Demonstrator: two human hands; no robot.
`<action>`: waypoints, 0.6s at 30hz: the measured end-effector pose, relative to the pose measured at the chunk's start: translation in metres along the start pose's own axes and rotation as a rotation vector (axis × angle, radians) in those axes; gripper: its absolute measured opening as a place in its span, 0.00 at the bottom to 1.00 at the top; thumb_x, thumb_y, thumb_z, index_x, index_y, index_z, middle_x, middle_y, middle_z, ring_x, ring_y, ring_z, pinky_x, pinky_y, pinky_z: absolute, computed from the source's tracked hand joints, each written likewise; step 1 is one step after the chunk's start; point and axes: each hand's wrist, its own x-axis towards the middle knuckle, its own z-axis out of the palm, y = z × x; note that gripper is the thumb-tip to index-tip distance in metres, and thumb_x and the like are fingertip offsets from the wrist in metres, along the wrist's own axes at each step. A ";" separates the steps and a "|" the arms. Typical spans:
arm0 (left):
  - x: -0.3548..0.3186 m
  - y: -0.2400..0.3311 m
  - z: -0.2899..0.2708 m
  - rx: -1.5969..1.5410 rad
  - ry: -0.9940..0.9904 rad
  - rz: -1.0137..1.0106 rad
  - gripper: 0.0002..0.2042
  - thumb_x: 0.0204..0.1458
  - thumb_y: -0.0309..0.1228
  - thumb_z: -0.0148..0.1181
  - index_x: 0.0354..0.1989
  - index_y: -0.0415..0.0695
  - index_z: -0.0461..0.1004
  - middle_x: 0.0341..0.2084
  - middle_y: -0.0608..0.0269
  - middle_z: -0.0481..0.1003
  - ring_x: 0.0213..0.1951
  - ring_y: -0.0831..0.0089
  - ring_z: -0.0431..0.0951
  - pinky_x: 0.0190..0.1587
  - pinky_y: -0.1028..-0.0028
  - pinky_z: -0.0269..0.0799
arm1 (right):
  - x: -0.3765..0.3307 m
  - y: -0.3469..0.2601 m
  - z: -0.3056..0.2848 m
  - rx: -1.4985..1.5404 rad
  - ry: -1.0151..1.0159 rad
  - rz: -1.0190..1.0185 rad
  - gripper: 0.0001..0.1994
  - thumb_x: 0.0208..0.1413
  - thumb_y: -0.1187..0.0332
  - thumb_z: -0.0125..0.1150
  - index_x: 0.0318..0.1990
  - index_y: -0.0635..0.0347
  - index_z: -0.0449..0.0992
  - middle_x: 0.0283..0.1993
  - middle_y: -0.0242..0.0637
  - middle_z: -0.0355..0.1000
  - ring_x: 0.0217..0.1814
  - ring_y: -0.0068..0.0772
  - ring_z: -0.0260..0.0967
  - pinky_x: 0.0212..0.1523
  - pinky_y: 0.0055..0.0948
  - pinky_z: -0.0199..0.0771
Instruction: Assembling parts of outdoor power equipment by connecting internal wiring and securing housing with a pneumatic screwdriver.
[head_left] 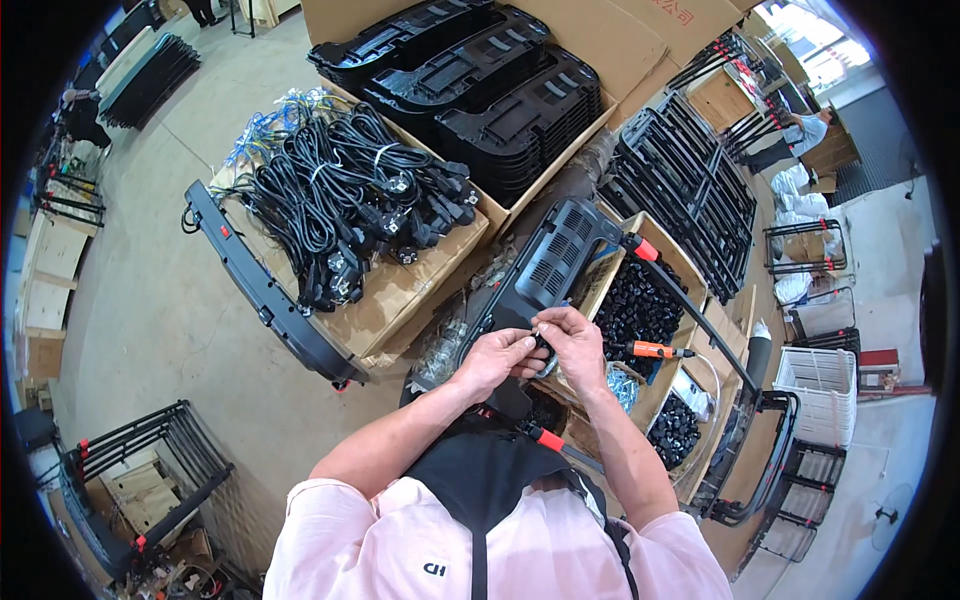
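Observation:
My left hand (498,360) and my right hand (572,345) meet in front of my chest, fingers pinched together. Between the fingertips is a small dark part, mostly covered, whose kind I cannot make out. Under and beyond the hands lies a long black plastic housing (562,255) with a slotted vent grille. To the right of my right hand, an orange power screwdriver (655,349) with a pale cord rests over a wooden bin (592,292) of small black plastic parts (640,305). Below it sit silvery screws (622,388) and more black parts (674,432).
Bundled black power cords (330,180) with plugs cover a cardboard box (420,290) at left, a curved black panel (275,300) along its edge. A carton holds stacked black covers (520,110). Black tube frames (690,190) stack at right; a person (800,135) stands beyond.

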 end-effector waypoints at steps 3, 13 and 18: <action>0.006 -0.002 0.002 -0.050 -0.007 -0.069 0.14 0.74 0.37 0.51 0.53 0.39 0.77 0.44 0.59 0.83 0.42 0.73 0.84 0.47 0.71 0.83 | 0.001 -0.001 -0.009 -0.176 -0.028 -0.001 0.07 0.63 0.76 0.65 0.47 0.65 0.82 0.47 0.40 0.83 0.47 0.29 0.80 0.52 0.29 0.80; 0.030 0.010 0.006 -0.110 0.007 -0.083 0.16 0.75 0.39 0.49 0.49 0.38 0.76 0.43 0.55 0.83 0.44 0.67 0.85 0.47 0.70 0.84 | 0.020 -0.040 -0.026 -0.978 -0.258 -0.633 0.13 0.52 0.67 0.73 0.43 0.61 0.83 0.45 0.43 0.81 0.51 0.47 0.78 0.53 0.43 0.77; 0.035 0.021 0.012 -0.165 0.069 -0.065 0.21 0.75 0.44 0.46 0.57 0.36 0.74 0.49 0.50 0.82 0.47 0.63 0.85 0.50 0.66 0.83 | 0.061 -0.044 -0.029 -0.933 -0.215 -0.583 0.11 0.53 0.65 0.72 0.41 0.62 0.83 0.45 0.44 0.81 0.52 0.50 0.77 0.56 0.44 0.76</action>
